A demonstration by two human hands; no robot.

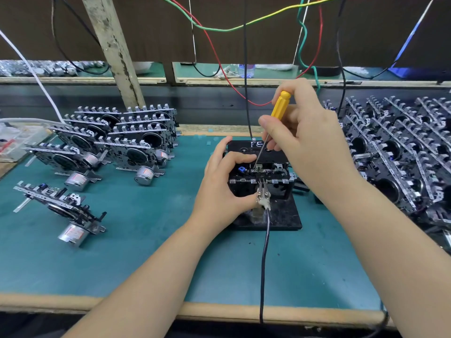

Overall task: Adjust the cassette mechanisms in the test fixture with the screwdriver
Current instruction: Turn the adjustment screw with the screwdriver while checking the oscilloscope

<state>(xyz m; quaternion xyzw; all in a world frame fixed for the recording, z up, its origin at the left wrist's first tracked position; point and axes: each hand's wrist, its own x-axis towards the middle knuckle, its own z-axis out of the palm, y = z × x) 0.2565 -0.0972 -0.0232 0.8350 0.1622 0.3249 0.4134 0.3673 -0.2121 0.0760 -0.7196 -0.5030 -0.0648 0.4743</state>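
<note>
Steadying the test fixture (280, 215), left hand (220, 189) gripped its cassette mechanism (266, 172) so right hand (305, 132), grasping the screwdriver (278, 111), could reach a screw.

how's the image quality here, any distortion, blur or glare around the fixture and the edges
Head view: wide-angle bend curves the wooden bench edge and stretches both forearms; light is even and soft, shadows faint; the black test fixture, yellow-handled screwdriver and both hands read sharp; the dense pile of metal cassette mechanisms at the right edge smears; small glints only on the silver motor cans.
</note>
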